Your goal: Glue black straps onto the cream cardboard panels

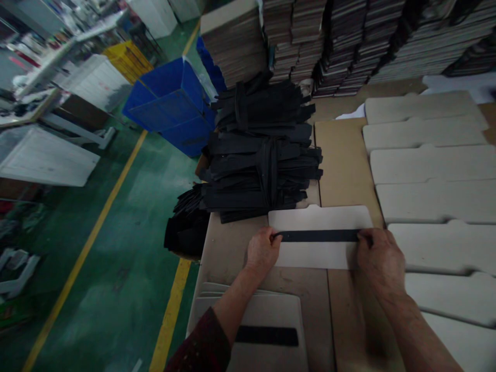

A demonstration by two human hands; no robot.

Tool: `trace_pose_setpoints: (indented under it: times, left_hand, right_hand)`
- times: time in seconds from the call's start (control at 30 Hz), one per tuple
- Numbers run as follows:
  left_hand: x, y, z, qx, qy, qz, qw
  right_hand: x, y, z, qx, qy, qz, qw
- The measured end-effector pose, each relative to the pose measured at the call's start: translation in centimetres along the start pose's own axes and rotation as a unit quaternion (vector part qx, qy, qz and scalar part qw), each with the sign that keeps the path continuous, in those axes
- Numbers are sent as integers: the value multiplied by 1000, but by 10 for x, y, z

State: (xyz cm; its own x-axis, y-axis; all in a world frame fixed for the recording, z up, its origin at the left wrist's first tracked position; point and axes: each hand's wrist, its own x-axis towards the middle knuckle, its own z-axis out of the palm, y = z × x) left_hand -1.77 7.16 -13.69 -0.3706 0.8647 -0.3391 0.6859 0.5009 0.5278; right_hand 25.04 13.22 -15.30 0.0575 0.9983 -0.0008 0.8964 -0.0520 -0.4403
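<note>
Black strip (pixel 320 235) held flat on grey card (pixel 321 256).
Strip axis runs 9-to-3 o'clock; ends are pinched by left hand (pixel 262 250) and right hand (pixel 380 258).

A strip (pixel 320 236) lies across a card (pixel 320 253) on the desk (pixel 344 170), with the left hand (pixel 262 250) at its 9 o'clock end and the right hand (pixel 380 258) at 3. A strip pile (pixel 263 150) sits at 11 o'clock, card rows (pixel 430 165) at 2, and a card stack (pixel 267 320) at 7.
</note>
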Motion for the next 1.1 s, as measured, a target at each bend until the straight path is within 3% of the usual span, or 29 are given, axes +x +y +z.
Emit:
trace_pose_setpoints:
  times: [0.13, 0.23, 0.33, 0.4, 0.7, 0.9, 1.1]
  left_hand:
    - [1, 2, -3, 19, 32, -19, 999]
    - [0, 7, -7, 53, 68, 32, 996]
    - [-3, 12, -5, 76, 22, 125, 989]
    - [-4, 14, 0, 66, -15, 143, 987]
    - [8, 14, 5, 9, -13, 74, 997]
    - [15, 14, 4, -4, -14, 40, 999]
    - [17, 18, 2, 0, -21, -1, 1000]
  right_hand:
    - [1, 1, 0, 7, 1, -8, 1000]
    - [1, -1, 0, 7, -6, -6, 1000]
    - [0, -5, -1, 3, -11, -1, 1000]
    - [1, -6, -2, 1, -15, -3, 1000]
    - [20, 7, -7, 52, -106, 23, 993]
    - [25, -2, -9, 13, -110, 16, 994]
    - [32, 5, -7, 14, -157, 47, 986]
